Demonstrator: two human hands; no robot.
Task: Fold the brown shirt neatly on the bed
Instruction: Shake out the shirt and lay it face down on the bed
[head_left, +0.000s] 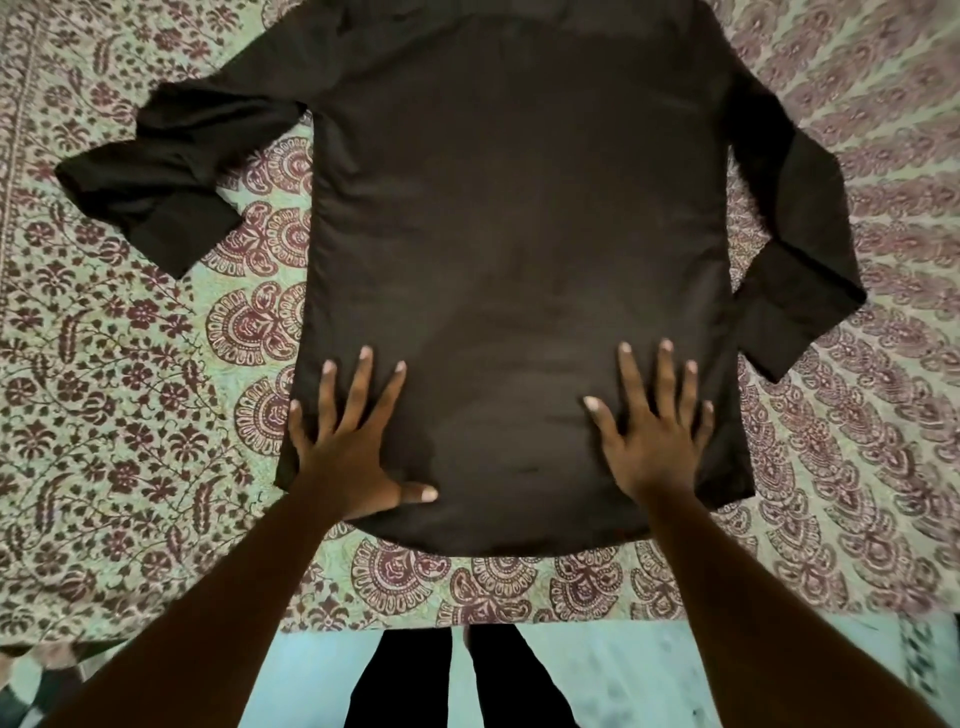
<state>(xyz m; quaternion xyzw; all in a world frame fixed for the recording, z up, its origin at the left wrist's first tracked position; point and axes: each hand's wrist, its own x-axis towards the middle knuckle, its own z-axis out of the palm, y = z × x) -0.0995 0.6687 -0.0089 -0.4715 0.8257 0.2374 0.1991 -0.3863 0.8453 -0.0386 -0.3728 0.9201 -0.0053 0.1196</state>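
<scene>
Both press brown shirt (519, 234) (fingers (358, 387) spread); left hand (345, 441), right hand (649, 441).

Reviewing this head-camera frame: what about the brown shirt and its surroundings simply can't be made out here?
Head view only:
- Collar of the brown shirt: cut off by the top edge.
- The shirt's underside, and any buttons there: hidden, lying face-down against the patterned bedsheet.
- Fabric beneath the left hand and right hand: covered by their flat palms.
- Bedsheet pattern at far right: blurred.
</scene>
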